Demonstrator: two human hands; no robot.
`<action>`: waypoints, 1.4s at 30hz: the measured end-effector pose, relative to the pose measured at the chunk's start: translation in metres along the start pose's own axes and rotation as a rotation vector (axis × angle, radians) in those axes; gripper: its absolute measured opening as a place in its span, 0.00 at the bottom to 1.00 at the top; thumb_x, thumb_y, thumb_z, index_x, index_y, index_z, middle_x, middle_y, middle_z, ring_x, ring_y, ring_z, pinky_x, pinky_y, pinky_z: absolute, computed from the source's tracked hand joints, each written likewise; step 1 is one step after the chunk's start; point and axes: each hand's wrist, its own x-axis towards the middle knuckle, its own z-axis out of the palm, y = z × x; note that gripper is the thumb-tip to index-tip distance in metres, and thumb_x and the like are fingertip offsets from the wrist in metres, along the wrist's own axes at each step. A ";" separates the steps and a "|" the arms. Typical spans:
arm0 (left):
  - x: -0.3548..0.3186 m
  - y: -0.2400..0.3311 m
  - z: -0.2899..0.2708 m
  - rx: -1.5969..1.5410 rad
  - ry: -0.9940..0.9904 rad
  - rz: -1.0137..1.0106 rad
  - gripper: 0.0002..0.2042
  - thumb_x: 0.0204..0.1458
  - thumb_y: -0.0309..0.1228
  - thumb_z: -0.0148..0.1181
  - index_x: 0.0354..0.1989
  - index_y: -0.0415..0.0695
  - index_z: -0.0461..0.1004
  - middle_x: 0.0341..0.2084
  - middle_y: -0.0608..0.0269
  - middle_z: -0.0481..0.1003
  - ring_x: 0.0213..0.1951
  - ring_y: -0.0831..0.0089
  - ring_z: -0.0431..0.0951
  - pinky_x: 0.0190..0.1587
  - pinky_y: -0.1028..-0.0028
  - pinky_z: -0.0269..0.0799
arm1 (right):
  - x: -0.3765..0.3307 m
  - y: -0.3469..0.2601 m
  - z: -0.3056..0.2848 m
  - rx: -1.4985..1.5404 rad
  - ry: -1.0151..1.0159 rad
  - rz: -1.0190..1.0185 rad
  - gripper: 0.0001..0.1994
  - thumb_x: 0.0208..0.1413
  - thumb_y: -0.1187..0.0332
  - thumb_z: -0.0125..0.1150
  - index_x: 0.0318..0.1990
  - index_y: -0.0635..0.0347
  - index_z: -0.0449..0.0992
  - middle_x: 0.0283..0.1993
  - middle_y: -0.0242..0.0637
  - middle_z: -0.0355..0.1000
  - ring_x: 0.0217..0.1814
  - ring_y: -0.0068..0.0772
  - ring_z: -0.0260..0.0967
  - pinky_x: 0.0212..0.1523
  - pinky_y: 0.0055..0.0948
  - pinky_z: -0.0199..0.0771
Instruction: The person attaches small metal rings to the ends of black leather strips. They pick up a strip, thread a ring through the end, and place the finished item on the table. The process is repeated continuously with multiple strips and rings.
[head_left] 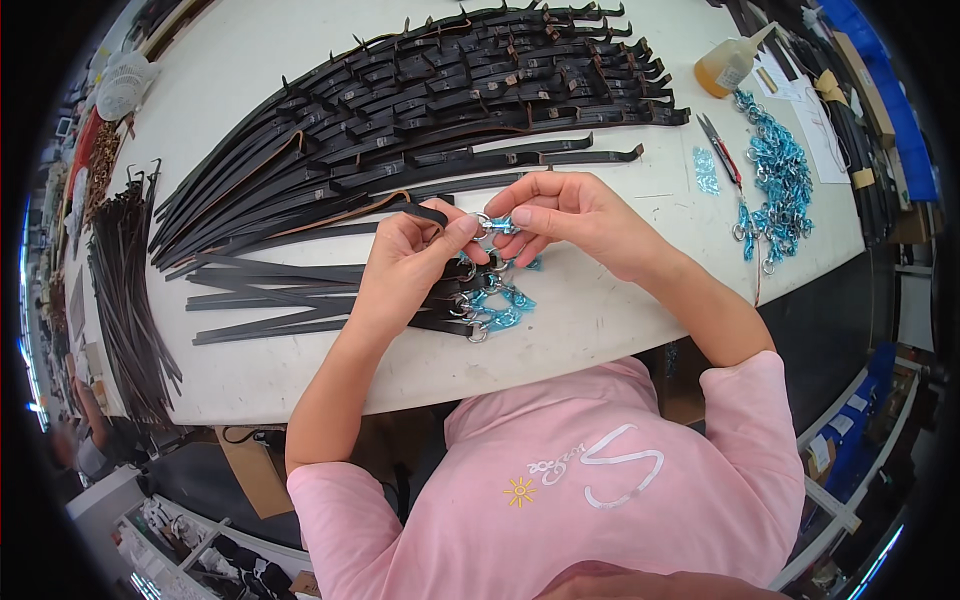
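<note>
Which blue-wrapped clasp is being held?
The clasp between the left hand and right hand; other clasps lie nearer the person or piled far right.

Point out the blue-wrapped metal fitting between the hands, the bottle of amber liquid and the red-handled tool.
Metal fitting (pixel 499 226): head view, on its blue-wrapped part.
Bottle (pixel 721 70): head view, on its body.
Red-handled tool (pixel 727 159): head view, on its red handle.
</note>
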 end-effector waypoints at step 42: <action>0.000 -0.008 0.012 0.836 0.092 0.623 0.15 0.51 0.25 0.68 0.49 0.44 0.81 0.25 0.62 0.75 0.22 0.69 0.71 0.24 0.71 0.66 | -0.014 -0.002 0.004 -0.248 0.030 -0.274 0.04 0.62 0.77 0.62 0.42 0.66 0.75 0.42 0.35 0.75 0.45 0.23 0.75 0.50 0.25 0.78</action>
